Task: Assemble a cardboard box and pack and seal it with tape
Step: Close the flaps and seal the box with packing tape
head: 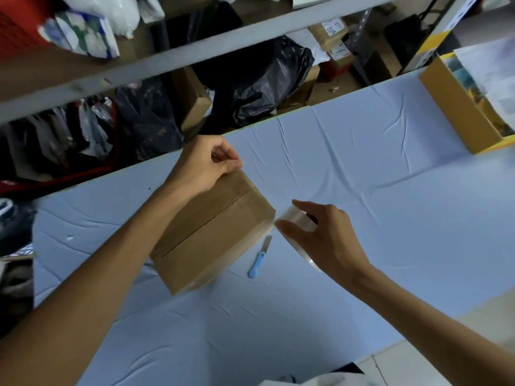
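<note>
A table (362, 168) covered with a wrinkled pale blue cloth fills most of the view, and its near edge is cut off at the bottom. Behind it stands a metal shelf rack (156, 62) with black plastic bags (267, 82) and cartons, all dark and blurred. At the right edge an open carton (457, 112) is only partly in view, and what it contains is hard to make out. The closed cardboard box (214, 232) lies on the cloth near the middle, its two top flaps meeting in a seam. The left hand (206, 165) rests on the far corner of the box, fingers curled and pinching something too thin to see. The right hand (320, 232) grips a roll of clear tape (295, 218) just beside the right corner of the box. A small blue-handled knife (259, 259) lies on the cloth between box and right wrist.
</note>
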A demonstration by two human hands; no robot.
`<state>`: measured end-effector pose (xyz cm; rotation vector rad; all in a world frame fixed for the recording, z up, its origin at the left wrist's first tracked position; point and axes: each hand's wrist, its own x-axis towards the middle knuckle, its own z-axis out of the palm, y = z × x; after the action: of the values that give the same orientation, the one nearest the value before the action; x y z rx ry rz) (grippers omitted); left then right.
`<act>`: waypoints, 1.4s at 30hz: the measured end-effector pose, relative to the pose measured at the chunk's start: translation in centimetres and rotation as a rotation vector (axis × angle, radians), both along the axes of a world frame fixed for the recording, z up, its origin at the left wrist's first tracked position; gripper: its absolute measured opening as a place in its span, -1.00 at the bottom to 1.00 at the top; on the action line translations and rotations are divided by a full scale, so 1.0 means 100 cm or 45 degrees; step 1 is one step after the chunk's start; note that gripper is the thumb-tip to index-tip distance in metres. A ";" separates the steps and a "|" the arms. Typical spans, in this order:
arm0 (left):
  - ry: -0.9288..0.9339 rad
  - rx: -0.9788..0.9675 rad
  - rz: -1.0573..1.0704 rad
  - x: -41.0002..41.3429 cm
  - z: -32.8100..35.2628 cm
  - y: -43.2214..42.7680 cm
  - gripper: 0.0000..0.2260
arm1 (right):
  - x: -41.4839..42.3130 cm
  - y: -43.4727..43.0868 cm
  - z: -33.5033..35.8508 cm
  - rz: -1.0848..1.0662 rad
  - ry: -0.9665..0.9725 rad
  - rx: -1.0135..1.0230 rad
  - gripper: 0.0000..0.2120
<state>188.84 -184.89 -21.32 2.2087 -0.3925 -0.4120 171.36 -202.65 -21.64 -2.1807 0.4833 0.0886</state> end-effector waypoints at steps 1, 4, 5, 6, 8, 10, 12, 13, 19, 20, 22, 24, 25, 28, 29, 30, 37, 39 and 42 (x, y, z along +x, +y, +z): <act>-0.005 -0.002 -0.003 0.000 -0.001 0.000 -0.92 | 0.001 0.001 0.000 -0.002 -0.006 -0.003 -0.43; -0.029 -0.012 0.002 0.002 -0.002 0.001 -0.91 | 0.003 0.003 0.000 -0.010 -0.018 -0.005 -0.44; -0.039 -0.015 0.005 0.002 -0.002 0.001 -0.91 | 0.004 0.004 0.000 -0.013 -0.018 -0.004 -0.44; -0.048 -0.016 0.008 0.002 -0.002 0.001 -0.90 | 0.006 0.004 0.000 -0.015 -0.017 -0.004 -0.43; -0.065 -0.018 0.023 0.002 -0.002 0.000 -0.89 | 0.008 0.004 0.000 -0.021 -0.010 -0.004 -0.43; -0.078 -0.019 0.043 0.003 -0.002 0.000 -0.88 | 0.010 0.004 0.000 -0.026 -0.012 -0.001 -0.42; -0.083 -0.009 0.046 0.004 -0.001 0.000 -0.88 | 0.011 0.005 0.001 -0.023 -0.016 -0.001 -0.42; -0.080 -0.003 0.045 0.005 -0.001 0.000 -0.88 | 0.012 0.005 0.001 -0.019 -0.017 -0.004 -0.42; -0.070 0.031 0.040 0.007 -0.003 0.001 -0.89 | 0.015 0.006 0.002 -0.005 0.008 -0.011 -0.42; -0.068 0.034 0.038 0.006 -0.003 0.001 -0.89 | 0.015 0.007 0.002 -0.003 0.011 -0.009 -0.42; -0.060 0.028 0.039 0.005 -0.004 0.001 -0.89 | 0.015 0.007 0.001 -0.005 0.018 -0.005 -0.42; -0.051 0.025 0.041 0.005 -0.005 0.001 -0.90 | 0.015 0.008 0.001 -0.007 0.021 -0.006 -0.42; -0.048 0.025 0.042 0.005 -0.005 0.001 -0.90 | 0.015 0.008 0.001 -0.009 0.017 -0.008 -0.42; -0.039 0.033 0.027 0.004 -0.005 0.001 -0.90 | 0.016 0.009 0.000 -0.001 0.004 -0.023 -0.42; -0.042 0.037 0.023 0.004 -0.005 0.001 -0.91 | 0.016 0.008 0.000 0.003 0.002 -0.027 -0.42; -0.045 0.041 0.026 0.003 -0.006 0.000 -0.91 | 0.015 0.008 0.000 0.005 0.000 -0.029 -0.41; 0.050 0.003 0.097 -0.005 -0.010 0.000 -0.71 | 0.014 0.006 0.000 -0.001 -0.007 -0.046 -0.41; 0.009 -0.015 0.162 -0.007 -0.009 0.001 -0.51 | 0.013 0.005 0.000 -0.004 0.002 -0.054 -0.40; -0.349 0.087 0.115 -0.015 -0.005 -0.001 -0.69 | 0.012 0.006 0.000 -0.004 0.013 -0.039 -0.38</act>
<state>187.36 -184.97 -21.82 2.3465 -0.4271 -0.0739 172.56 -202.09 -21.67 -2.2106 0.4966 0.0912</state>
